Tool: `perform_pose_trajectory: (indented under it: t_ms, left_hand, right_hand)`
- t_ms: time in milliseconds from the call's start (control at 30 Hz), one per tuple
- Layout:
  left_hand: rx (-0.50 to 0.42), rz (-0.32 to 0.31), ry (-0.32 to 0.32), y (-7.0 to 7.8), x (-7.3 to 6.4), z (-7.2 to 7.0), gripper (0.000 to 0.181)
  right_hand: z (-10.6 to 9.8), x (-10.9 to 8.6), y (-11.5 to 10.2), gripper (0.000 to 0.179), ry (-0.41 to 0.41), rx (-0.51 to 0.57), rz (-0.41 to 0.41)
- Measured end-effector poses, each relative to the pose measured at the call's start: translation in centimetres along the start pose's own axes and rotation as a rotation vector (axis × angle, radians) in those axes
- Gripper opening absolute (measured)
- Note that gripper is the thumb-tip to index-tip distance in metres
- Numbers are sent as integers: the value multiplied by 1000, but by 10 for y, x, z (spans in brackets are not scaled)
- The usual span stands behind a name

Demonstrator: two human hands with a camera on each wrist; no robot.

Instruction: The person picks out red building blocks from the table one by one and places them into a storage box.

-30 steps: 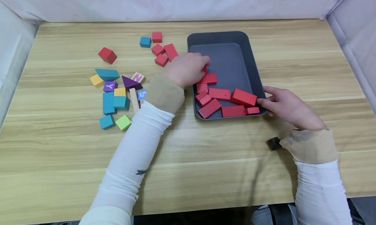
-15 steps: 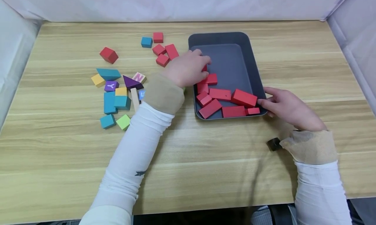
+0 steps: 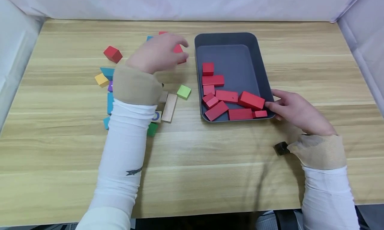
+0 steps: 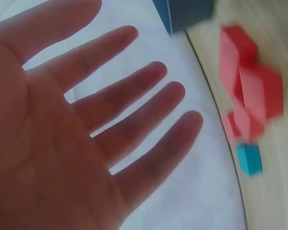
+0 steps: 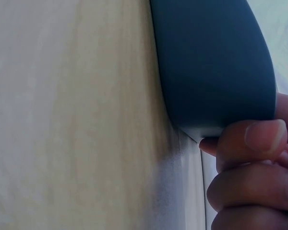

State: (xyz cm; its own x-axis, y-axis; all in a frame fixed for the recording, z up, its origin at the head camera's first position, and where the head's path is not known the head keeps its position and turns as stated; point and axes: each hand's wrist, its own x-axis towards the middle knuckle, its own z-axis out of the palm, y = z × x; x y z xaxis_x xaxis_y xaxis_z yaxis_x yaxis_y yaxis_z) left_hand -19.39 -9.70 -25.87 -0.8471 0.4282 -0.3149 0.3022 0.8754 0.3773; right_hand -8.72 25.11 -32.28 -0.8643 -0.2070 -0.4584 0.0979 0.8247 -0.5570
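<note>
My left hand (image 3: 157, 53) hovers over a cluster of red blocks left of the tray, its fingers spread and holding nothing. In the left wrist view those red blocks (image 4: 261, 91) lie beside a blue block (image 4: 249, 158), apart from the fingers (image 4: 156, 148). The dark grey tray (image 3: 226, 39) holds several red blocks (image 3: 251, 100) along its left side and near end. At the tray's near right corner my right hand (image 3: 300, 111) grips the rim. The right wrist view has the thumb (image 5: 252, 141) against the tray's dark wall (image 5: 213, 62), with the other fingers bent.
Left of the tray, the left arm partly hides coloured blocks. Among them are a light green block (image 3: 184, 92), a plain wooden block (image 3: 169, 108) and a yellow block (image 3: 102, 80). A lone red block (image 3: 113, 54) lies farther left. White sheeting (image 3: 186, 5) borders the table.
My left hand has left the red block at the tray's left side, now lying in the tray, and moved up and left over the loose red blocks. The right hand stays at the corner.
</note>
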Motion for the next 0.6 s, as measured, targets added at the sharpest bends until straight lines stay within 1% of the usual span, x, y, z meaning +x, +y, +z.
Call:
perform_pose_trajectory:
  t_ms: [67, 167, 233, 300, 367, 433, 533, 600]
  left_hand:
    - [-29, -54, 6, -13, -7, -5, 52]
    - [-87, -140, 37, -33, -16, -13, 56]
    - [-132, -209, 79, -47, -22, -17, 57]
    - [-158, -264, 129, -59, -25, -19, 55]
    - [-177, -313, 181, -71, -27, -19, 54]
    - [-187, -370, 212, -80, -29, -17, 52]
    - [-202, -433, 222, -91, -27, -12, 51]
    - [-205, -466, 214, -96, -24, -9, 51]
  right_hand:
    - [0, 1, 0, 46, -2, 1, -8]
    - [0, 2, -1, 47, 0, -9, -15]
    - [0, 3, -1, 47, 0, -16, -16]
    - [-1, 4, -1, 47, 0, -16, -11]
    - [-2, 4, 1, 47, -3, -4, -8]
    - [-2, 3, 3, 47, -5, 6, -7]
    - [-2, 2, 6, 44, -3, 25, -10]
    - [-2, 0, 8, 43, 0, 28, -8]
